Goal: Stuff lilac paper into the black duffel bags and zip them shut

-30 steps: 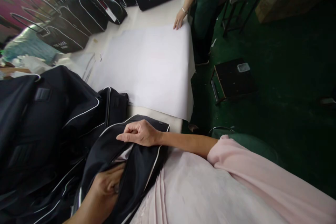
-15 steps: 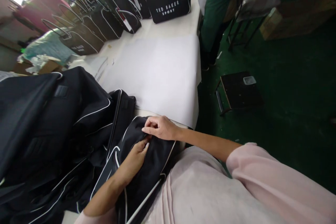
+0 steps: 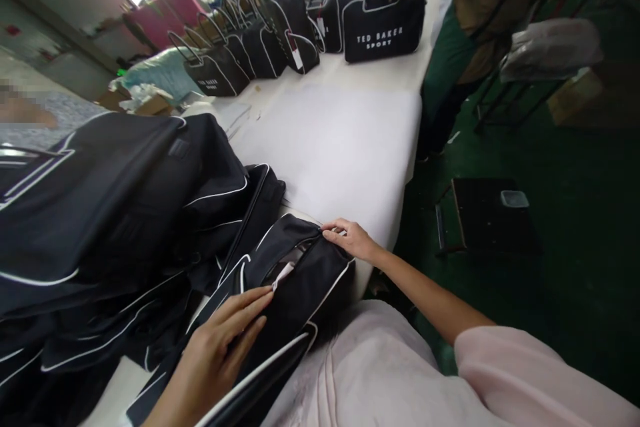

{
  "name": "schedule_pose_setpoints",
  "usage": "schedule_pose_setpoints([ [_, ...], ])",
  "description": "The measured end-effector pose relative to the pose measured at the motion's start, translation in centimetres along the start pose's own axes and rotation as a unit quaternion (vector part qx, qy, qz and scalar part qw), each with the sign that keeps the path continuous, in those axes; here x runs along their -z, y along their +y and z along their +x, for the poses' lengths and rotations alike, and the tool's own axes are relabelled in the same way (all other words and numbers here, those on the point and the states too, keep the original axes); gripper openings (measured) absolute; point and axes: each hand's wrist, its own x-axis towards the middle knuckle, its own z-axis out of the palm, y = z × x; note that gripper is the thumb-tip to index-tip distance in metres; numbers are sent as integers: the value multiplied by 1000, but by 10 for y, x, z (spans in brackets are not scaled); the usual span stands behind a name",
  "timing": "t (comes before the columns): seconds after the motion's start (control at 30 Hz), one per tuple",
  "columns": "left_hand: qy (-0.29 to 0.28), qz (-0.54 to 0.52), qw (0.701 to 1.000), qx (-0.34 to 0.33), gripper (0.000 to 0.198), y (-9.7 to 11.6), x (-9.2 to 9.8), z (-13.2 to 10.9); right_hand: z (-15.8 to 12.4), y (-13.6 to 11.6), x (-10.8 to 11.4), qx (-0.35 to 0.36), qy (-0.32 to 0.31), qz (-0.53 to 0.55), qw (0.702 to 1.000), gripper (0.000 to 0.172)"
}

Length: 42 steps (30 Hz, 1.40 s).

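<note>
A black holdall with white piping (image 3: 313, 293) is lying at the table's near end, against a heap of similar bags (image 3: 115, 213). Its zip (image 3: 300, 252) is seen partly open, with a pale lining (image 3: 283, 275) exposed in the gap; closure is incomplete, and the extent left open cannot be fully judged. The right hand (image 3: 350, 240) is placed at the holdall's far edge, fingers bunched; whether a pinch is made cannot be told. The left hand (image 3: 223, 340) is laid on its near side, fingers extended and slightly spread, nothing gripped. A white sheet (image 3: 330, 153) is spread beyond. Upright "TED BAKER SPORT" bags (image 3: 383, 30) are ranged farther along, beside a co-worker (image 3: 470, 13).
</note>
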Motion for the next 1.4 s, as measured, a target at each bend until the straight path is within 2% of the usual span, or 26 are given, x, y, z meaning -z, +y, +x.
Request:
schedule_pose_setpoints([
  [0.1, -59, -37, 997, 34, 45, 6, -12, 3, -3, -9, -4, 7, 15, 7, 1000, 43],
  [0.23, -151, -168, 973, 50, 52, 23, -8, 35, -7, -8, -5, 6, 15, 17, 1000, 42],
  [0.33, -215, -250, 941, 77, 43, 35, -2, 65, -9, -1, -6, 17, 25, 6, 1000, 39],
  [0.43, -272, -300, 909, 104, 30, 40, -9, 81, -12, 7, -13, 24, 52, -3, 998, 33],
  [0.5, -259, -276, 917, 125, 23, 39, -23, 83, -15, 12, -20, 6, 80, 14, 997, 28],
  [0.57, -210, -243, 934, 158, 34, 37, -40, 79, -16, 15, -26, -17, 101, 43, 994, 25],
  [0.6, -190, -253, 931, 181, 40, 35, -49, 76, -16, 16, -28, -25, 108, 56, 992, 25],
  [0.63, -178, -287, 917, 211, 42, 33, -57, 73, -17, 15, -30, -31, 113, 67, 991, 24],
  [0.77, -184, -462, 804, 326, 48, 33, -79, 70, -15, 10, -28, -63, 119, 103, 985, 24],
  [0.8, -185, -475, 794, 332, 49, 34, -79, 71, -15, 9, -26, -69, 118, 110, 985, 25],
  [0.83, -180, -469, 801, 324, 50, 36, -76, 72, -15, 7, -23, -71, 115, 114, 984, 27],
  [0.87, -170, -448, 824, 303, 50, 38, -69, 73, -15, 5, -21, -70, 110, 117, 984, 28],
  [0.9, -153, -418, 853, 274, 48, 40, -58, 73, -15, 3, -18, -66, 104, 118, 985, 30],
  [0.97, -97, -352, 907, 209, 43, 42, -23, 68, -17, -2, -12, -56, 83, 107, 989, 34],
  [1.03, -3, -307, 935, 179, 39, 39, 22, 50, -20, -11, -6, -43, 62, 74, 994, 38],
  [1.07, 57, -298, 935, 183, 39, 33, 43, 35, -23, -16, -4, -33, 56, 54, 996, 40],
  [1.13, 193, -287, 911, 224, 40, 13, 75, -7, -27, -28, 0, -13, 47, 29, 998, 42],
  [1.2, 312, -271, 861, 297, 45, -15, 85, -64, -32, -41, 1, -1, 38, 28, 999, 40],
  [1.23, 350, -259, 831, 345, 47, -30, 79, -94, -35, -48, 0, 3, 30, 33, 999, 37],
  [1.3, 381, -218, 777, 450, 51, -55, 52, -153, -39, -63, -5, 17, -9, 38, 999, 29],
  [1.33, 386, -202, 755, 489, 51, -63, 31, -178, -41, -71, -10, 30, -45, 32, 998, 25],
  [1.4, 394, -201, 724, 528, 52, -72, -14, -215, -43, -90, -24, 59, -158, -8, 986, 21],
])
